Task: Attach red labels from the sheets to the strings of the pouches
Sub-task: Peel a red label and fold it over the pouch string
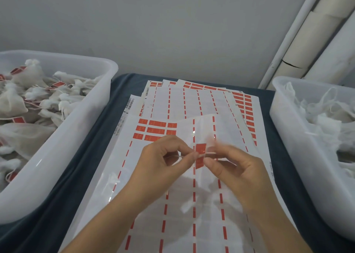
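At nine o'clock, a translucent left tub (80, 137) heaped with labelled pouches (28, 99). At centre, label sheets (153, 195) fanned over the dark-clothed worktop (92, 156). Left hand (163, 162) pinching a thin string (182, 157), fingers curled. Red label (200, 155) folded over that string, pinched by the right hand (234, 168). At three o'clock, a right tub (292, 147) of unlabelled pouches (326, 114).

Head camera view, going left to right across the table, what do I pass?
Translucent plastic bin of labelled white pouches → left hand → small red label → right hand → translucent plastic bin of unlabelled white pouches.
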A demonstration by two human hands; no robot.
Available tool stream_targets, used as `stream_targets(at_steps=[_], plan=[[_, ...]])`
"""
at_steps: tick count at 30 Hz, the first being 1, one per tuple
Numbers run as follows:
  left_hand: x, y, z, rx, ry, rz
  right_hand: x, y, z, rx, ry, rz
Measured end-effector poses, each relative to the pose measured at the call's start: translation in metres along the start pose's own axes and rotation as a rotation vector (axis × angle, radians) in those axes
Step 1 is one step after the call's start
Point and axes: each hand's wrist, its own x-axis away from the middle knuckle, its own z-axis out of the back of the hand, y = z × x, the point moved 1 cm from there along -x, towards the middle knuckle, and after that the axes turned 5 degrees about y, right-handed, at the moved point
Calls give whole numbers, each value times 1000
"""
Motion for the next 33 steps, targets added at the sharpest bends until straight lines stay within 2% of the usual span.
stream_targets(at_steps=[4,7,10,17,24,33], plan=[[-2,2,4,303,41,210,-5,2,7,-110,116,-182],[-1,4,3,394,34,268,1,5,-1,-255,40,-296],[1,4,-1,368,20,229,4,3,-11,-272,-22,-271],[5,4,-7,296,5,215,6,4,-9,-364,17,-248],[5,3,-8,367,-15,237,7,3,-10,-400,42,-252],[5,3,-9,333,6,197,8,0,-9,-283,66,-162]])
